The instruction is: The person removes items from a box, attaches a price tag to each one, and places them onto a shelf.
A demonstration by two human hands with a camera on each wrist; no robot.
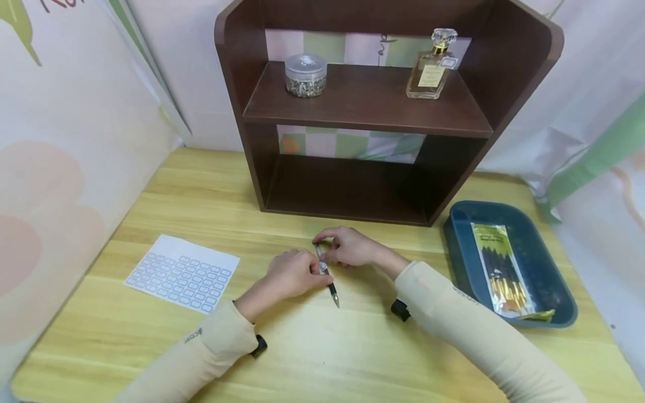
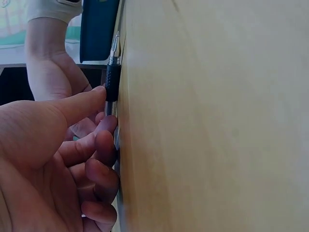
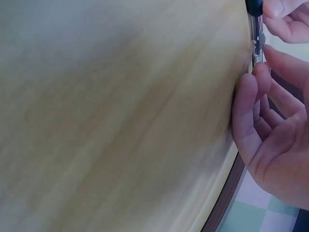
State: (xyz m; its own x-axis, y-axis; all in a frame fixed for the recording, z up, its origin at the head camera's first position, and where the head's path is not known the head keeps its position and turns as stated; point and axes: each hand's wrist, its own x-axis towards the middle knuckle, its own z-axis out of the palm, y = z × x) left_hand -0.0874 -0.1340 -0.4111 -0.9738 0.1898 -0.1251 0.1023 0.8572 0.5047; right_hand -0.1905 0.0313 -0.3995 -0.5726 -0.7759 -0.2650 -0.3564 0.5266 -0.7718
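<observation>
Pen (image 1: pixel 324 270), clear-barrelled with a black grip, is between both hands in front of the shelf unit (image 1: pixel 363 102), low over the table (image 1: pixel 322 364); whether it touches the wood I cannot tell. Its metal tip points back toward the person and a little to the right. The left hand (image 1: pixel 294 273) pinches it by the black grip between thumb and forefinger, while the right hand (image 1: pixel 351 247) holds the rear part, thumb on the barrel and a fingertip by the end. Held at two places, the slim barrel is probably steadier against rolling or swivelling, and the middle stays reachable by both thumbs. A small pale patch there looks like a label, though too small to read. The label sheet (image 1: pixel 182 272) lies flat near the left hand, likely for easy reach, with a gap in its top row. On the right of the table stands a blue-green bin (image 1: pixel 536 246), perhaps put aside to leave working room; in it lies a clear packet (image 1: pixel 487 234) of brushes (image 1: pixel 500 267), with dark upper parts and golden lower ones. Up on the shelf, a lidded round jar (image 1: pixel 305 75) is filled with small silvery pieces I cannot identify, and a stoppered glass bottle (image 1: pixel 428 75), amber-tinted, bears a small white tag (image 1: pixel 448 62) near its shoulder.
</observation>
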